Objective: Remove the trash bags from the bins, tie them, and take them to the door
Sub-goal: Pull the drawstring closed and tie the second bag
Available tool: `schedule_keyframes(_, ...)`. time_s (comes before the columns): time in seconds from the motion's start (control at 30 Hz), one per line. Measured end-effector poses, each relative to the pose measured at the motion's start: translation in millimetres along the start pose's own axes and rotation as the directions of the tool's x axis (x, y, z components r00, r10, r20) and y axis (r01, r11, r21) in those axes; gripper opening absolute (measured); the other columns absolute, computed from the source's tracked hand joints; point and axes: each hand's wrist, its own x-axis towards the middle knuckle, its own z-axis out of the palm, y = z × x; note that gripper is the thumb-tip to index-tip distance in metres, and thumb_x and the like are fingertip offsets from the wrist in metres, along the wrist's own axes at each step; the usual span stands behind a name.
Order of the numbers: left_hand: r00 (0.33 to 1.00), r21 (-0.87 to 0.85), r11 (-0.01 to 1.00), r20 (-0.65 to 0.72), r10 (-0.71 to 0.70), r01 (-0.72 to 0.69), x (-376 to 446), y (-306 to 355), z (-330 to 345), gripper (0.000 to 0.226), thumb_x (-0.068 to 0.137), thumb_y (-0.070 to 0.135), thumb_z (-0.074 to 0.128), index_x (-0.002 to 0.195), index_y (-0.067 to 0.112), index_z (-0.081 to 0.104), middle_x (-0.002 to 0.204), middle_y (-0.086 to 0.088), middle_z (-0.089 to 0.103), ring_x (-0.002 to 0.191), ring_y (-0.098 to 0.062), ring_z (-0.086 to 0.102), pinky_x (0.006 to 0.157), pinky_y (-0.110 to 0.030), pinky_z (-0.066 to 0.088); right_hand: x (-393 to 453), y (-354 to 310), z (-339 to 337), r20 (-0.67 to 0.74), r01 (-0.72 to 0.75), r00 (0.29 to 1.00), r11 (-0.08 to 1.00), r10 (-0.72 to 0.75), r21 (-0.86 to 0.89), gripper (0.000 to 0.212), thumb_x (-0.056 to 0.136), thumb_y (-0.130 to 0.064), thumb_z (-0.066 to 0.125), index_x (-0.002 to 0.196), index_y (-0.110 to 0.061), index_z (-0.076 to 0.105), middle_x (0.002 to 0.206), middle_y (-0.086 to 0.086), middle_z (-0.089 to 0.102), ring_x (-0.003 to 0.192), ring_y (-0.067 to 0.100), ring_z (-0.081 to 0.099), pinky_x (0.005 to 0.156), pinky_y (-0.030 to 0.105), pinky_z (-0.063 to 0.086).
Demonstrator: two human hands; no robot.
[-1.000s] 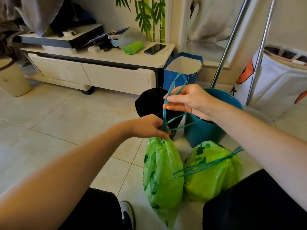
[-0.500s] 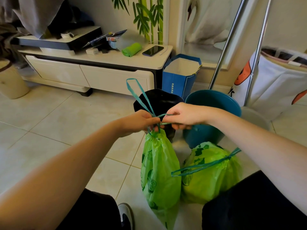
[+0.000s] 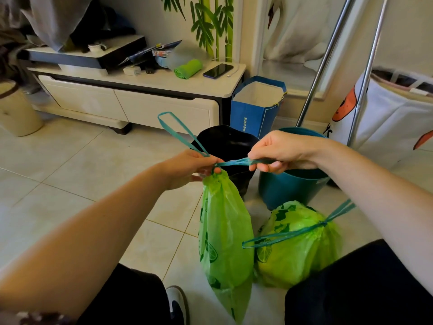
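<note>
A long green trash bag hangs in front of me, its neck gathered by a teal drawstring. My left hand pinches the drawstring at the bag's neck, and one loop sticks up and to the left. My right hand grips the other end and holds it taut to the right. A second green bag, its drawstring knotted, sits on the floor at the right. Behind the hands stand a black bin and a teal bin.
A blue paper bag stands by a low white cabinet with a phone and a green roll on top. Two metal poles and a white laundry bag are at the right. A beige bin sits far left. My knees and a shoe fill the bottom edge.
My right hand came down from above the bag and pulled the drawstring out to the right. One loop now stands up left of my left hand. The hands have moved apart.
</note>
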Motion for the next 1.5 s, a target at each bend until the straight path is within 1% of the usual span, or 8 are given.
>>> schedule_keyframes(0.17,1.000,0.040,0.999,0.013,0.011,-0.012,-0.4,-0.3,4.2,0.015,0.087,0.022,0.065,0.092,0.014,0.077,0.100,-0.016,0.059,0.093,-0.024,0.050,0.084,-0.029,0.048,0.7,0.6,14.7,0.321,-0.072,0.942,0.993,0.099,-0.094,0.037,0.098,-0.027,0.047,0.105,0.002,0.068,0.089,0.010,0.074,0.074,0.017,0.069,0.067,0.024,0.055)
schedule_keyframes(0.27,0.999,0.098,0.995,0.040,0.031,-0.034,-1.4,-0.2,3.7,0.012,0.087,0.016,0.064,0.094,0.014,0.075,0.098,-0.007,0.069,0.093,-0.018,0.060,0.082,-0.023,0.052,13.9,14.5,17.4,0.124,-0.142,0.977,0.961,0.175,-0.236,0.044,0.096,-0.043,0.045,0.110,-0.009,0.070,0.103,0.008,0.075,0.098,0.021,0.070,0.089,0.035,0.053)
schedule_keyframes(0.33,0.997,0.131,0.990,0.062,0.044,-0.052,-3.0,0.4,4.2,0.013,0.088,0.014,0.064,0.096,0.013,0.073,0.094,-0.001,0.071,0.089,-0.010,0.064,0.076,-0.018,0.052,27.0,23.5,22.1,-0.091,-0.050,0.995,0.971,0.030,-0.235,0.027,0.095,-0.031,0.053,0.108,-0.015,0.070,0.101,0.008,0.073,0.094,0.019,0.069,0.085,0.034,0.055)
schedule_keyframes(0.6,0.995,0.239,0.966,0.042,0.086,-0.093,-6.3,2.2,0.6,0.017,0.087,0.013,0.066,0.101,0.004,0.072,0.103,-0.014,0.071,0.091,-0.015,0.065,0.088,-0.029,0.052,59.8,38.6,52.2,-0.144,0.207,0.959,0.949,-0.245,-0.238,0.025,0.080,-0.027,0.073,0.104,-0.021,0.068,0.105,0.007,0.068,0.101,0.014,0.064,0.085,0.044,0.057)
schedule_keyframes(0.87,0.987,0.313,0.938,0.000,0.160,-0.152,-8.1,5.2,-0.1,0.012,0.082,0.000,0.068,0.094,0.001,0.071,0.083,-0.007,0.071,0.071,-0.005,0.067,0.066,-0.017,0.054,65.5,35.5,55.4,-0.151,0.263,0.942,0.940,-0.299,-0.219,0.017,0.082,-0.016,0.072,0.097,-0.007,0.068,0.084,-0.004,0.065,0.073,0.001,0.059,0.062,0.010,0.049)
schedule_keyframes(1.1,0.982,0.463,0.873,-0.022,0.187,-0.156,-6.2,9.2,1.5,0.014,0.081,0.005,0.071,0.095,0.000,0.073,0.082,-0.009,0.070,0.060,0.002,0.065,0.058,-0.010,0.049,66.0,34.8,50.5,-0.124,0.199,0.968,0.967,-0.219,-0.158,0.008,0.086,-0.014,0.067,0.092,-0.019,0.066,0.087,-0.006,0.064,0.079,0.005,0.058,0.065,0.020,0.049)
schedule_keyframes(1.3,0.955,0.653,0.724,-0.004,0.296,-0.222,-4.3,8.8,6.0,0.011,0.079,0.006,0.074,0.089,0.003,0.074,0.084,-0.004,0.070,0.067,0.004,0.063,0.067,-0.006,0.049,64.4,33.6,48.6,-0.119,0.172,0.975,0.974,-0.189,-0.145,0.012,0.085,-0.014,0.068,0.097,-0.015,0.067,0.088,-0.007,0.064,0.080,0.005,0.059,0.063,0.021,0.047)
schedule_keyframes(1.5,0.885,0.845,0.463,0.025,0.464,-0.267,1.5,1.5,15.8,0.016,0.073,0.008,0.075,0.085,0.006,0.064,0.082,-0.006,0.066,0.077,-0.023,0.062,0.071,-0.036,0.051,64.4,34.1,48.5,-0.138,0.159,0.972,0.965,-0.190,-0.208,0.021,0.085,-0.016,0.068,0.104,-0.008,0.067,0.088,-0.004,0.063,0.078,0.007,0.058,0.060,0.019,0.047)
